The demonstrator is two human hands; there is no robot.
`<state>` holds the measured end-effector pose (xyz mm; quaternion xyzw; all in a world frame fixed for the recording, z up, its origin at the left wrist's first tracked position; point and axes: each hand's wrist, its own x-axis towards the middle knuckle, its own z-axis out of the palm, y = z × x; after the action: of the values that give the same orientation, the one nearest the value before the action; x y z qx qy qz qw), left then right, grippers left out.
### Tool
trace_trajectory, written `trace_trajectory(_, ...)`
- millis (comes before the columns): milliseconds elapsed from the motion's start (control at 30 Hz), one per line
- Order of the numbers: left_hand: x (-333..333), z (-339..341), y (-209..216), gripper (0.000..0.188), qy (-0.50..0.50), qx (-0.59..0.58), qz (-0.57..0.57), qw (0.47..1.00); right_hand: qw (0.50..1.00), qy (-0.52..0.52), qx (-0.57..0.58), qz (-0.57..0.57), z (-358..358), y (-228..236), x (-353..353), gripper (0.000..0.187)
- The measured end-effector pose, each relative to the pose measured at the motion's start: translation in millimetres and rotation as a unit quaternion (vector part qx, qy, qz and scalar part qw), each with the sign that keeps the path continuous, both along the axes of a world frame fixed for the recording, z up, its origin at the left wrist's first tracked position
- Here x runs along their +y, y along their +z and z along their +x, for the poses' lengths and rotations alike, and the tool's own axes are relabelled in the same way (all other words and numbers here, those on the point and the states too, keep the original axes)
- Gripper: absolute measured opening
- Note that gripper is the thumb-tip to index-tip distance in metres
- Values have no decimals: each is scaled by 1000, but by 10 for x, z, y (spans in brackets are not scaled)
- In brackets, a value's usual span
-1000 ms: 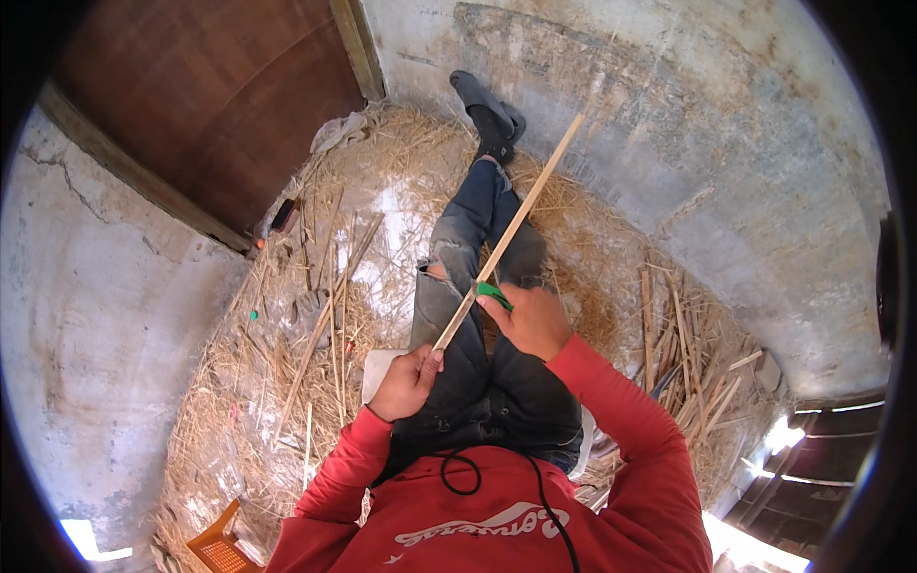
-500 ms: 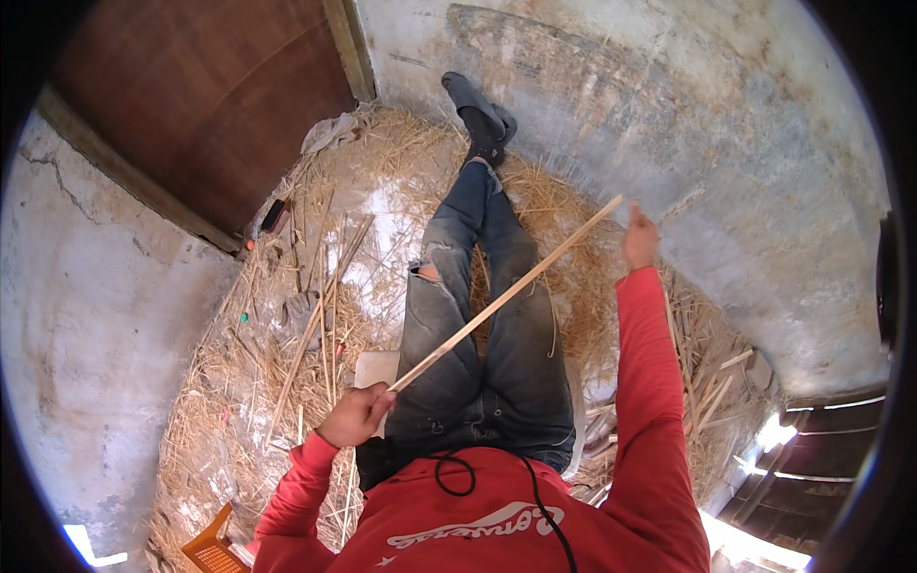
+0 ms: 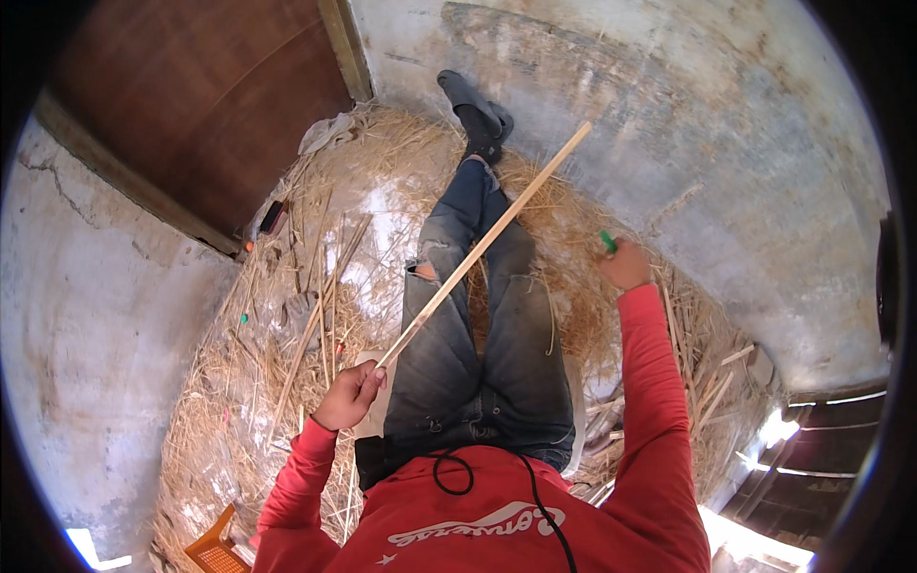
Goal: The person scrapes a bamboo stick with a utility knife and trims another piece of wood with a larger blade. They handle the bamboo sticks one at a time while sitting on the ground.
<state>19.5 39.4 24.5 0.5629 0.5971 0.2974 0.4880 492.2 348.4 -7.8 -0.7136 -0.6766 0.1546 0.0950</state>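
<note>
My left hand (image 3: 351,394) grips the lower end of a long, thin pale wooden strip (image 3: 484,247), pinched between thumb and fingers. The strip slants up and to the right above my legs, its far end free in the air. On the right, my right hand (image 3: 626,265) is closed around a small green object (image 3: 608,242). Only the green end sticks out beyond my fingers, so its kind is hidden. This hand is apart from the strip, over the straw to the right of my knees.
Straw and shavings (image 3: 220,392) cover the floor. Several loose strips (image 3: 320,306) lie left of my legs, with more wood pieces (image 3: 712,392) at the right. An orange plastic basket (image 3: 215,549) stands at the lower left. Walls (image 3: 707,143) and a brown door (image 3: 201,95) surround the spot.
The strip has swung upward and its far end has moved left, away from my right hand. My right hand has come lower and slightly left, and the green object now shows in it.
</note>
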Motion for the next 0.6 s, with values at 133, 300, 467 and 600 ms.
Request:
trace_trajectory(133,34,29,-23,37,5,-9,-4,1000,985,66,58,-148,-242,-381,-91,52)
trace_trajectory(300,38,71,-24,37,6,-15,-4,1000,982,107,98,-123,-468,-898,-260,62)
trace_trajectory(467,3,60,-83,36,9,-16,1,1000,982,64,101,-143,-481,-859,-202,59)
trace_trajectory(600,16,34,-53,37,17,-6,5,1000,946,-57,307,-90,-84,-808,-29,51)
